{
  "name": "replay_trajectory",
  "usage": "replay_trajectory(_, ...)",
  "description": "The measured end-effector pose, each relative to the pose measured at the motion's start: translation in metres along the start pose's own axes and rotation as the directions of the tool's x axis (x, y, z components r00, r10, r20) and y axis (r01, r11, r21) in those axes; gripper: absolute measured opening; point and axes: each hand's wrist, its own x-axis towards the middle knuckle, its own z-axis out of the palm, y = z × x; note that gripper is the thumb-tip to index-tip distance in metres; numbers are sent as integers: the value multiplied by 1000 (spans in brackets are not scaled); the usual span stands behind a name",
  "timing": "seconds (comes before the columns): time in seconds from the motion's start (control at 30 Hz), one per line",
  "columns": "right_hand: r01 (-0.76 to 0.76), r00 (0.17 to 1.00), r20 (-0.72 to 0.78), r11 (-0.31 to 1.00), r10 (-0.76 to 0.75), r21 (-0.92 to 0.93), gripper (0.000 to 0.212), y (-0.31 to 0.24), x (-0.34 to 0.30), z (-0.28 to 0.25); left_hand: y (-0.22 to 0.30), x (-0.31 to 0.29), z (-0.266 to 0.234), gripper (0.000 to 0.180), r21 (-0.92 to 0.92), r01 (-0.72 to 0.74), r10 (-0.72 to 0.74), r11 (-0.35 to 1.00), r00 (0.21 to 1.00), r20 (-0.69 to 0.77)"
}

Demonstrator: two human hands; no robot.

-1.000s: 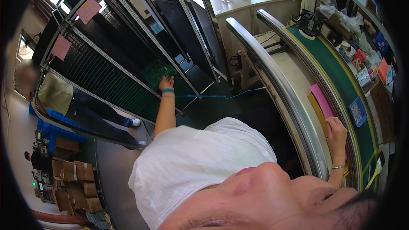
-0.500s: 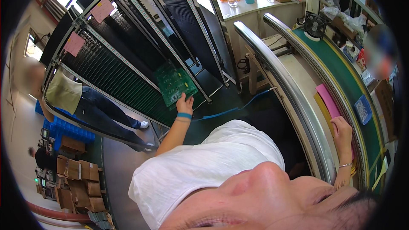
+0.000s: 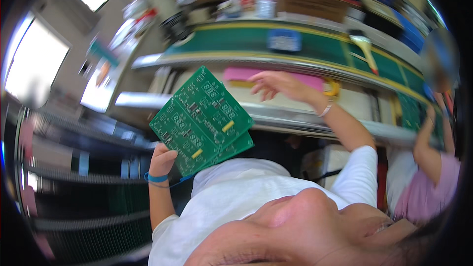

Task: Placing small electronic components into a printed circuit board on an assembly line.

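My left hand (image 3: 162, 160) grips a green printed circuit board (image 3: 202, 118) by its lower-left corner, thumb on top. The board is tilted in front of my body, its dark chips, digit displays and yellow parts facing up. A second green board (image 3: 239, 146) shows from beneath it, mostly covered; how it is held is hidden. A blue strap (image 3: 157, 179) circles my left wrist. My right hand (image 3: 278, 84) is empty, its fingers loosely apart, over the bench by a pink strip (image 3: 236, 74). It is apart from the boards.
Beyond the metal rail (image 3: 143, 100) runs a green conveyor (image 3: 236, 34), bearing a blue square item (image 3: 284, 40) and a brush (image 3: 363, 48). A black slotted rack (image 3: 88, 194) stands at left, blurred. A co-worker (image 3: 433, 182) in pink is at right.
The view has swung right, toward the bench. My left hand has brought the green boards from the rack to in front of me. My right hand has come off the pink strip's end, fingers spread.
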Motion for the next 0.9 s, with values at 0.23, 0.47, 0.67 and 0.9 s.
replay_trajectory(0.23, 105, 895, -442, 936, 58, 337, 56, -23, -58, 44, 6, 176, 31, 18, 308, 167, -283, 937, 878, 385)
replay_trajectory(0.47, 14, 717, -653, 931, 244, 364, 41, -8, -83, 33, -23, 250, 82, 44, -117, 373, -276, 920, 832, 482)
replay_trajectory(0.67, 32, 615, -724, 907, 313, 420, 38, 49, -103, -7, -34, 281, 35, 42, 2, 405, -389, 914, 876, 286)
replay_trajectory(0.9, -51, 602, -675, 863, 427, 502, 44, 46, -113, -32, -6, 304, -82, 32, 39, 455, -456, 890, 890, 24)
